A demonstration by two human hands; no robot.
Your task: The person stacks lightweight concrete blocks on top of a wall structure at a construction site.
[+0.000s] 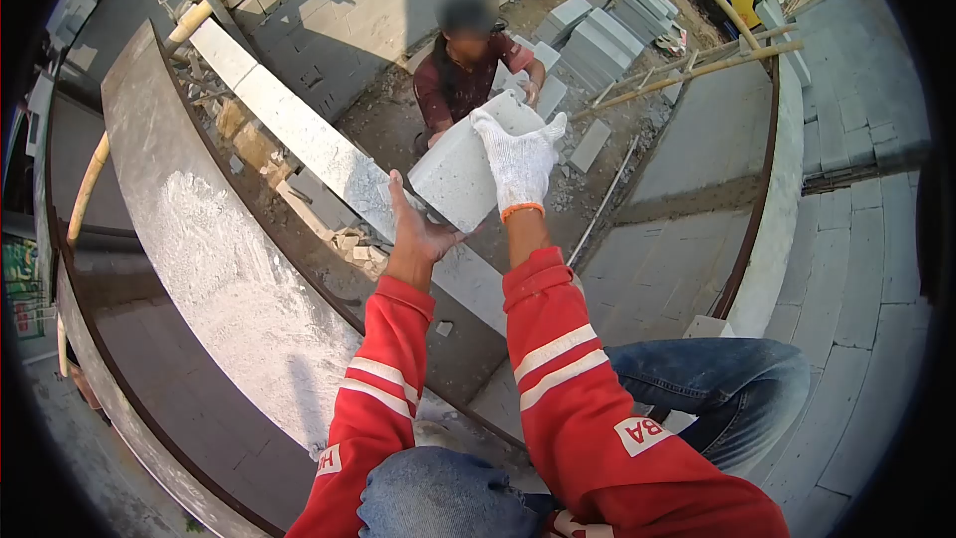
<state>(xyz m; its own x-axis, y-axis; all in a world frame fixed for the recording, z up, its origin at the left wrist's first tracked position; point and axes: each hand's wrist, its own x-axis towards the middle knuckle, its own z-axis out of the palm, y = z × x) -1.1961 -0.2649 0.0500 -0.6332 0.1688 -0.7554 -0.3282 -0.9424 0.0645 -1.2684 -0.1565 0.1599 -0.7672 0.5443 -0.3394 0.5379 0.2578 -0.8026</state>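
A pale grey block (460,177) hangs tilted over the gap at the middle of the view. My bare left hand (418,229) supports its lower left end, thumb raised along the side and the other fingers partly hidden under it. My right hand (520,161), in a white knitted glove with an orange cuff, grips its right side and top edge. Below, a co-worker (466,75) in a dark red shirt faces me, with both arms reaching to the far end of the block; the co-worker's fingers are partly hidden.
A long narrow white wall top (299,130) runs diagonally behind my left hand. A wide dusty curved board (214,239) lies at the left. Stacked blocks (602,35) stand beyond the co-worker. Bamboo poles (687,75) cross at the upper right. My bent knee (732,389) is at the lower right.
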